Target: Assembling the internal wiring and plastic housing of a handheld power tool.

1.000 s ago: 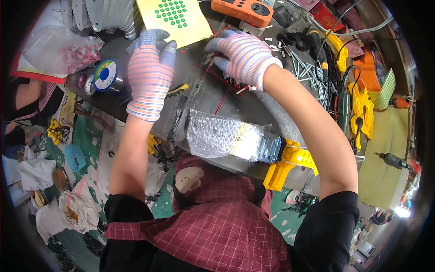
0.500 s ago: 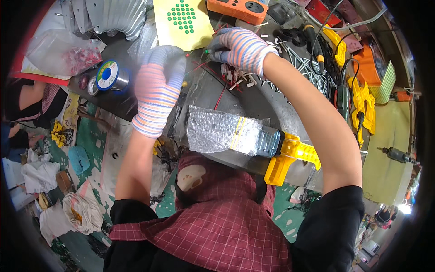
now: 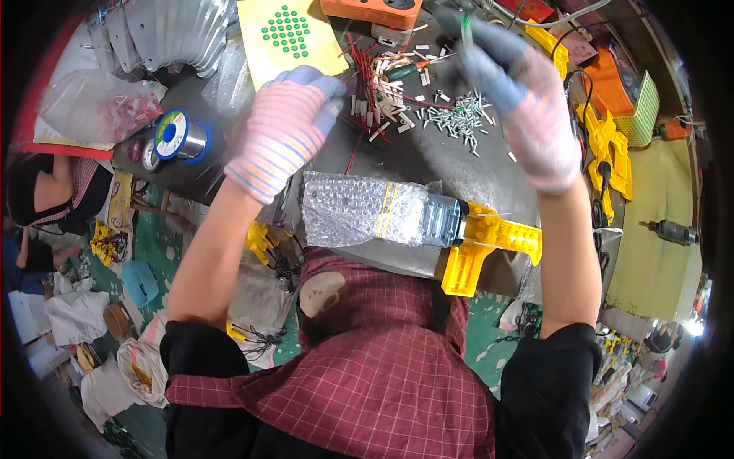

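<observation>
My left hand (image 3: pixel 287 126), in a striped knit glove, is bent over the dark tabletop beside the yellow sheet (image 3: pixel 325 46) of green round stickers. Its fingers are curled together beside red wires (image 3: pixel 372 73); whatever they hold is hidden. Up at the right, my gloved right hand (image 3: pixel 535 115) has fingers smeared by motion. A small green bit (image 3: pixel 466 23) shows at its fingertips; its kind is unclear. Between the hands lie a screwdriver (image 3: pixel 405 71), white connectors on the red wires, and a heap of small screws (image 3: pixel 459 118).
A bubble-wrapped bundle (image 3: pixel 359 206) lies near the table's front edge, beside a yellow plastic bracket (image 3: pixel 482 241). A solder spool (image 3: pixel 182 138) stands at left. An orange box (image 3: pixel 375 11) sits at the back. More yellow parts (image 3: pixel 612 161) and a green basket (image 3: pixel 638 107) are right.
My right hand has swung away from the left, rightward over the table, uncovering the screwdriver, wires and screws. My left hand has turned and its fingers have shifted right. The view has shifted slightly.
</observation>
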`<state>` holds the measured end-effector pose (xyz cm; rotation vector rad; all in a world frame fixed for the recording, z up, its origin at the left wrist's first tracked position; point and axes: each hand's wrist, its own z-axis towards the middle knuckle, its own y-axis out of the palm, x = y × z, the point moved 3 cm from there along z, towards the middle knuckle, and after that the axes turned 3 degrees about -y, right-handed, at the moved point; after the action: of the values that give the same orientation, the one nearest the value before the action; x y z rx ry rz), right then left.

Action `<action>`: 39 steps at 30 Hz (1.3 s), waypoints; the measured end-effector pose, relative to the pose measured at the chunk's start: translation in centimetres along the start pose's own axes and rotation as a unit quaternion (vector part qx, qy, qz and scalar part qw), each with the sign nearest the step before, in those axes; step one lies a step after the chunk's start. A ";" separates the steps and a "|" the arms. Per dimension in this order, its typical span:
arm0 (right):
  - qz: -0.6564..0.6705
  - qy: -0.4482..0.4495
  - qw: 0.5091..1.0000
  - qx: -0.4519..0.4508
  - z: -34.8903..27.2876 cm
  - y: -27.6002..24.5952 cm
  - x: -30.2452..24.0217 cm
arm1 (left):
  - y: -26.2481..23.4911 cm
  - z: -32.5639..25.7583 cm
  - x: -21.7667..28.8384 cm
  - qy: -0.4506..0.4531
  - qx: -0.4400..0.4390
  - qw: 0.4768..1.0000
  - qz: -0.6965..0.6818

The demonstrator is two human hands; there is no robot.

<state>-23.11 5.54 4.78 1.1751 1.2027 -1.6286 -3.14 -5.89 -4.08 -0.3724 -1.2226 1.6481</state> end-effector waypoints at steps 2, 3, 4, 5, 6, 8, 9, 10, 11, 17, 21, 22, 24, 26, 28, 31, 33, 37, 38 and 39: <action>-0.011 -0.034 0.999 0.001 -3.5 -0.9 0.5 | 1.0 0.8 0.6 -0.022 -0.063 0.997 0.037; -0.020 -0.031 0.999 0.018 -5.5 -1.4 0.7 | 1.6 0.9 1.0 -0.049 -0.125 0.988 0.078; -0.034 -0.015 0.999 0.030 -7.4 -2.2 0.9 | 2.3 0.7 1.0 -0.078 -0.100 0.985 0.120; -0.046 0.002 0.998 0.043 -9.1 -3.1 1.4 | 2.7 0.8 1.2 -0.079 -0.101 0.985 0.119; -0.010 0.034 0.996 0.079 -11.1 -3.6 1.8 | 3.1 1.1 1.5 -0.102 -0.107 0.981 0.124; 0.000 0.087 0.986 0.142 -13.8 -3.9 2.3 | 3.6 1.5 1.9 -0.131 -0.127 0.973 0.142; 0.008 0.089 0.985 0.144 -15.0 -4.3 3.1 | 3.7 1.9 2.3 -0.124 -0.131 0.974 0.136; -0.018 0.099 0.984 0.146 -15.8 -4.4 3.2 | 3.8 2.4 2.4 -0.139 -0.156 0.968 0.137; -0.045 0.108 0.982 0.145 -16.6 -4.7 3.2 | 3.9 2.7 2.6 -0.157 -0.180 0.962 0.136; -0.203 0.059 0.975 0.062 -16.5 -5.0 3.4 | 1.1 0.6 0.4 -0.178 -0.092 0.973 0.109; -0.361 -0.015 0.933 -0.006 -16.1 -5.1 2.7 | -2.2 -2.0 3.6 -0.222 0.020 0.975 0.015; -0.389 -0.023 0.921 -0.017 -15.9 -4.8 2.7 | -2.7 -3.0 4.2 -0.242 0.062 0.968 -0.038; -0.436 -0.026 0.898 -0.052 -15.7 -4.5 3.3 | -2.9 -4.7 6.1 -0.263 0.096 0.952 -0.124; -0.512 -0.035 0.852 -0.102 -15.3 -4.1 4.0 | -1.2 -6.3 9.3 -0.234 0.127 0.935 -0.233; -0.540 -0.052 0.832 -0.118 -14.9 -3.8 4.3 | 1.5 -7.0 10.6 -0.123 0.142 0.969 -0.163; -0.593 -0.071 0.790 -0.139 -14.5 -3.3 4.2 | 4.7 -7.2 11.5 -0.179 0.112 0.962 -0.171; -0.617 -0.071 0.769 -0.150 -14.3 -2.8 4.2 | 4.8 -6.9 11.5 -0.159 0.104 0.967 -0.172; -0.582 -0.081 0.794 -0.156 -13.8 -2.7 4.7 | 5.2 -6.4 11.3 -0.105 0.119 0.977 -0.145; -0.547 -0.073 0.819 -0.158 -13.7 -2.7 5.0 | 5.2 -6.5 11.2 -0.109 0.117 0.976 -0.148; -0.549 -0.070 0.817 -0.162 -13.8 -2.7 5.2 | 5.1 -6.3 11.3 -0.099 0.116 0.979 -0.137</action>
<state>-23.96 19.18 -1.32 0.0309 2.1493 -2.0806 -6.33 7.16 -7.77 0.1048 -1.1525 1.5894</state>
